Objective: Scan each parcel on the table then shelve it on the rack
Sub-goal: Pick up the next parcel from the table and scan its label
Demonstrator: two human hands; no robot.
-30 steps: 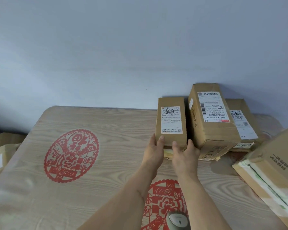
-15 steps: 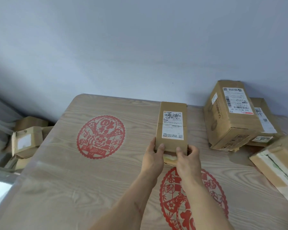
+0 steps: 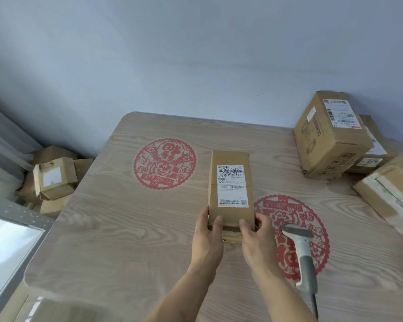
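Narrow cardboard parcel [image 3: 230, 189] lies flat on the wooden table [image 3: 116, 228], label up, between 2 red paper-cut decals. Left hand [image 3: 208, 238] grips the parcel's near left corner, thumb on top, fingers curled round the side and hidden under the box. Right hand [image 3: 257, 240] grips the near right corner the same way, thumb on top, the other fingers wrapped along the right edge. Label print is too small to read; black scribble crosses its barcode.

Handheld barcode scanner [image 3: 300, 249] lies on the table just right of the parcel, head toward it, cable cut off at the bottom edge. Far right of the parcel, a large carton [image 3: 328, 135] leans on another, mostly hidden. A taped box [image 3: 391, 194] runs out of frame. Left of the parcel, beyond the table edge, crumpled boxes [image 3: 54, 180] are heaped on the floor.
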